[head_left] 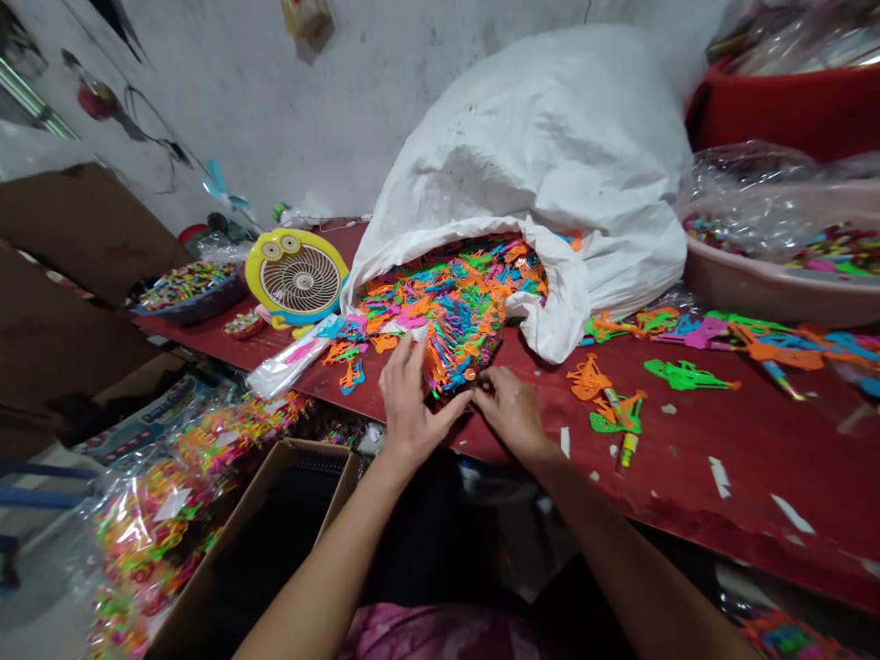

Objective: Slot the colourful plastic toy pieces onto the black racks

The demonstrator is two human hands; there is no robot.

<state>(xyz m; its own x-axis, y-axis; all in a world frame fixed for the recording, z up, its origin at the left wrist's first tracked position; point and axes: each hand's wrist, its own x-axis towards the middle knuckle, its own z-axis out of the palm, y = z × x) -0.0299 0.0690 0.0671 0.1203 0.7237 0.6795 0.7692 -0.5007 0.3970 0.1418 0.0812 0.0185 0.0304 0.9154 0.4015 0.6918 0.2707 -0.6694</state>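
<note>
A heap of small colourful plastic toy pieces (467, 335) in orange, green, blue and pink spills from the mouth of a big white sack (570, 156) onto the red table (687, 440). My left hand (409, 403) lies against the near left side of the heap, its fingers stretched and its thumb spread to the right. Close to that thumb, my right hand (512, 412) has its fingers bent and pressed together at the heap's lower edge. What is between those fingertips is too small and hidden to name.
A yellow fan (295, 275) stands left of the sack, by a basin of small parts (189, 284). Loose toy pieces (691, 374) and a pink basin (784, 261) are at right. Below left are an open cardboard box (289, 513) and filled clear bags (151, 513).
</note>
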